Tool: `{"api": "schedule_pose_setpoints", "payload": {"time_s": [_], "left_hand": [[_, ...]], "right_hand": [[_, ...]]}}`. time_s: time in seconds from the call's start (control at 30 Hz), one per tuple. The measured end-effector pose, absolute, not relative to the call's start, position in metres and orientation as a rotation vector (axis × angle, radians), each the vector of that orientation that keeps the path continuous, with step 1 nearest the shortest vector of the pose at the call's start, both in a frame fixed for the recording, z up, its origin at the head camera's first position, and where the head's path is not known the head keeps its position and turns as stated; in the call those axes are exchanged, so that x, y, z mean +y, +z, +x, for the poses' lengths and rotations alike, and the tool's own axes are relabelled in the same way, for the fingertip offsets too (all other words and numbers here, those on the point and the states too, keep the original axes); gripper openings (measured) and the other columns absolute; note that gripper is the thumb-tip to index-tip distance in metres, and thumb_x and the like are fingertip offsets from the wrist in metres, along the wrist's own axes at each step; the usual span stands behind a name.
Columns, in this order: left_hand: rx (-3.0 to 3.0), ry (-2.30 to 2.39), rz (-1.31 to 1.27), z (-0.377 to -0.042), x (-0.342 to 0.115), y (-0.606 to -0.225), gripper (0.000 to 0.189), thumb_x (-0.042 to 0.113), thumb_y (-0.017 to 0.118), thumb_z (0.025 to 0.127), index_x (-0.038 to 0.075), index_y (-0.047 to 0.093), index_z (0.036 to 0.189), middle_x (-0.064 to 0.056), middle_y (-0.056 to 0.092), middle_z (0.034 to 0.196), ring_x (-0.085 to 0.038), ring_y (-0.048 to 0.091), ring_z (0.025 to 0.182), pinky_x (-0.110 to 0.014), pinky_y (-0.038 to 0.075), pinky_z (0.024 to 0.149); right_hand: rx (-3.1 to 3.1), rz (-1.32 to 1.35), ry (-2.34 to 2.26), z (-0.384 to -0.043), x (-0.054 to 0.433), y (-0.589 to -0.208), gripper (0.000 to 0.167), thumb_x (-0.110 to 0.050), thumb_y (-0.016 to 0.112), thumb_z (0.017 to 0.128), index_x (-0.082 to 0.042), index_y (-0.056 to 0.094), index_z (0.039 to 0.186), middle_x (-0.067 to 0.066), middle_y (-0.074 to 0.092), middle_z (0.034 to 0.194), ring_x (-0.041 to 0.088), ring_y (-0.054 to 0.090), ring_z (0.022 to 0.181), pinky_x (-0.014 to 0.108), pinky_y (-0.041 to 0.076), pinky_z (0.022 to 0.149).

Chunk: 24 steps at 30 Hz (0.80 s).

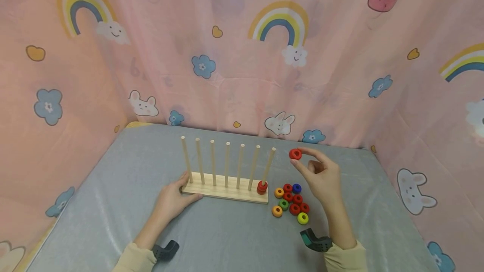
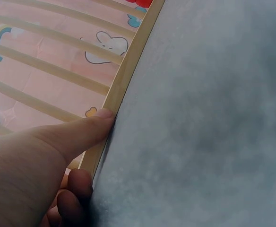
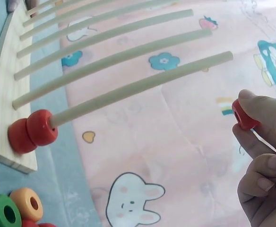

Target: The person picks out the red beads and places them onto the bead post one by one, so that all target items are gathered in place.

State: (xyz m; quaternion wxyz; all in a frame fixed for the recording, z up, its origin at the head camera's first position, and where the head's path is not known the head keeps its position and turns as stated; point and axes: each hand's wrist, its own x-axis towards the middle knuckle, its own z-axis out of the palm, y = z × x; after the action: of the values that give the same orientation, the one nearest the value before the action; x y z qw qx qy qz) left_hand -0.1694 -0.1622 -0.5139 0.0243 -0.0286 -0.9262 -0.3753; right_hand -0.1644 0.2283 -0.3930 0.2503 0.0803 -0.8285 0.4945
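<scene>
A wooden board (image 1: 223, 192) with a row of several upright pegs stands on the grey cloth. My left hand (image 1: 172, 200) grips its left end; in the left wrist view the thumb (image 2: 88, 130) lies along the front edge, with fingers curled at the end. Two red beads (image 3: 31, 131) are stacked at the bottom of the rightmost peg (image 3: 142, 87). My right hand (image 1: 323, 175) pinches another red bead (image 1: 295, 154) between thumb and forefinger, raised to the right of that peg's top and apart from it. The bead's hole shows in the head view.
Loose beads lie right of the board: several red ones (image 1: 295, 209), a blue one (image 1: 296, 188), a green one (image 1: 283, 204), a yellow one (image 1: 303, 218) and two orange ones, the nearer orange bead (image 1: 277, 211) at the front. A pink patterned curtain (image 1: 242, 91) surrounds the table.
</scene>
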Motion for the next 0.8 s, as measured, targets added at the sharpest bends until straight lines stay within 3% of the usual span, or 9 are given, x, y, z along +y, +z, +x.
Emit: {"api": "schedule_pose_setpoints", "payload": {"time_s": [0.8], "left_hand": [[-2.856, -1.159, -0.1, -0.17, -0.162, -0.515, 0.089, 0.039, 0.09, 0.085, -0.005, 0.052, 0.152, -0.019, 0.048, 0.16, -0.043, 0.049, 0.144, -0.057, 0.049, 0.11]], "right_hand": [[-2.154, 0.31, 1.398, -0.163, 0.205, -0.377, 0.036, -0.001, 0.085, 0.089, -0.008, 0.079, 0.123, 0.001, 0.038, 0.055, 0.011, 0.032, 0.046, 0.029, 0.027, 0.041]]}}
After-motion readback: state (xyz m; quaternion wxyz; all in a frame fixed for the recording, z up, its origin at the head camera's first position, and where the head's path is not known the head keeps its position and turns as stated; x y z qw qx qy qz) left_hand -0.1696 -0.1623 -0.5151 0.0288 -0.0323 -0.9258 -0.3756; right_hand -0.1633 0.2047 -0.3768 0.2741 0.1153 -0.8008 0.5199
